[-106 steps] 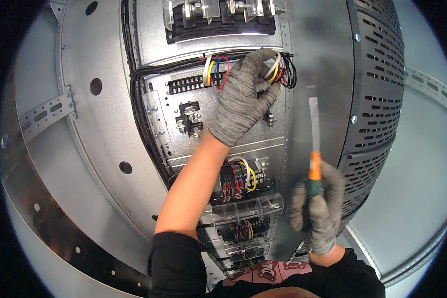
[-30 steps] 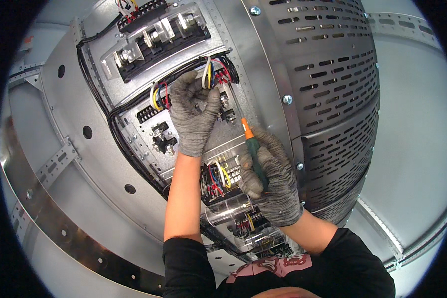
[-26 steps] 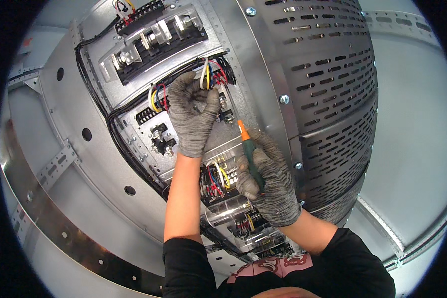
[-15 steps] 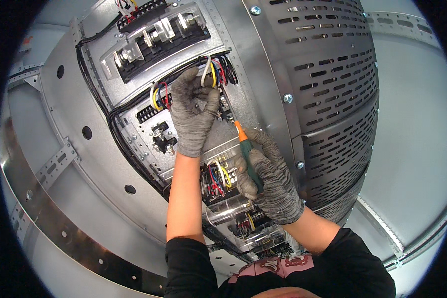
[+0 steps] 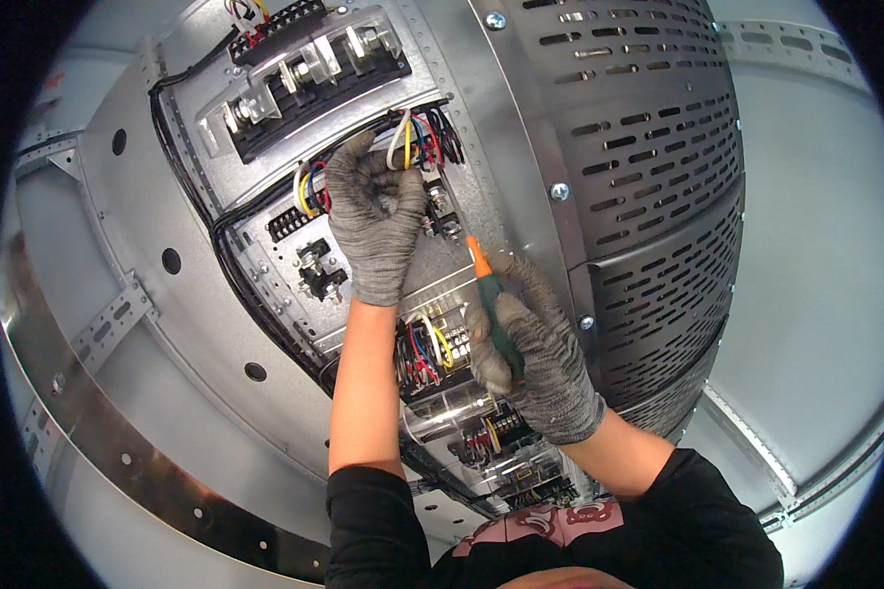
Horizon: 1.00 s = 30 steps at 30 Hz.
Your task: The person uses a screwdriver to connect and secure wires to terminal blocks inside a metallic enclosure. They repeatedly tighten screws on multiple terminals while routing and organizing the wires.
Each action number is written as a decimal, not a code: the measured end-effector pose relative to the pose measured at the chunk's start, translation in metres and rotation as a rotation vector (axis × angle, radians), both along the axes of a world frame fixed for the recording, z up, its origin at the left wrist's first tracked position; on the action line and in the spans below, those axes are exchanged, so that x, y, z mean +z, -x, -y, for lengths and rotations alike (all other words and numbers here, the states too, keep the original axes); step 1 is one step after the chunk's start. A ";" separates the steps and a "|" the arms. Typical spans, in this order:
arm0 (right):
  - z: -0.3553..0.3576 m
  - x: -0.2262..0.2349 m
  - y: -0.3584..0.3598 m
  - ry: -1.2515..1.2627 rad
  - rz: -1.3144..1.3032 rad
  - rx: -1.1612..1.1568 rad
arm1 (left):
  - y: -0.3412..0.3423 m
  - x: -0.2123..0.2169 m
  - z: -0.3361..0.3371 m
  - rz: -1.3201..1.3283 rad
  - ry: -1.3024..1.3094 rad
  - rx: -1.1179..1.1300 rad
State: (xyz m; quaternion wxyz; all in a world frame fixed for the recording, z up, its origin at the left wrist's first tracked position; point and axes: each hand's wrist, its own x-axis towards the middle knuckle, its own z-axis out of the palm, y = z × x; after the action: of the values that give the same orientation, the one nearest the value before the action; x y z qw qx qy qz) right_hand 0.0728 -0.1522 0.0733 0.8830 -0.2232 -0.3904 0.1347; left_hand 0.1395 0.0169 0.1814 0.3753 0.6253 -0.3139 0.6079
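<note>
My right hand (image 5: 540,358), in a grey knit glove, is wrapped round the green and orange handle of a screwdriver (image 5: 489,290). Its thin shaft slants up and left towards a terminal block with bundled wires (image 5: 424,142) in white, yellow, red, blue and black; the tip's exact contact is hard to see. My left hand (image 5: 375,221), gloved alike, is curled against the panel just left of those wires. Its fingers and thumb are drawn together beside the block, and what they hold, if anything, is hidden. Small black-based metal studs (image 5: 442,211) sit right of my left thumb.
A black terminal strip (image 5: 290,224) and a stud block (image 5: 319,270) lie left of my left hand. Clear-covered fuse holders (image 5: 314,79) stand above; another wired terminal block (image 5: 427,348) is below. A slotted metal cover (image 5: 658,196) rises at right. Black cable (image 5: 236,265) borders the panel.
My left hand has shifted slightly left, with its fingers still curled by the wires. The screwdriver stays in my right hand, almost unmoved. The view has shifted a little.
</note>
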 end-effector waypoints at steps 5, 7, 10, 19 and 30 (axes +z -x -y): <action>-0.003 -0.004 -0.002 0.107 0.045 -0.010 | 0.001 -0.001 -0.002 -0.031 0.015 -0.039; -0.004 0.000 -0.005 0.082 0.045 0.003 | -0.001 -0.001 -0.004 -0.005 -0.012 -0.044; -0.004 0.005 -0.007 0.037 0.028 -0.003 | -0.002 0.000 -0.006 0.007 -0.058 -0.049; -0.012 0.000 -0.002 -0.040 0.004 0.007 | -0.005 -0.009 -0.010 0.044 -0.046 0.028; 0.044 -0.028 0.024 0.001 0.225 -0.356 | 0.006 -0.010 0.001 -0.002 -0.033 0.265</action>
State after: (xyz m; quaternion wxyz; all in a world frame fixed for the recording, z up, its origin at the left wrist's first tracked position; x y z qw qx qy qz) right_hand 0.0486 -0.1965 0.0454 0.8435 -0.3027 -0.4409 -0.0494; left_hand 0.1333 0.0157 0.1717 0.2816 0.6681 -0.2379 0.6463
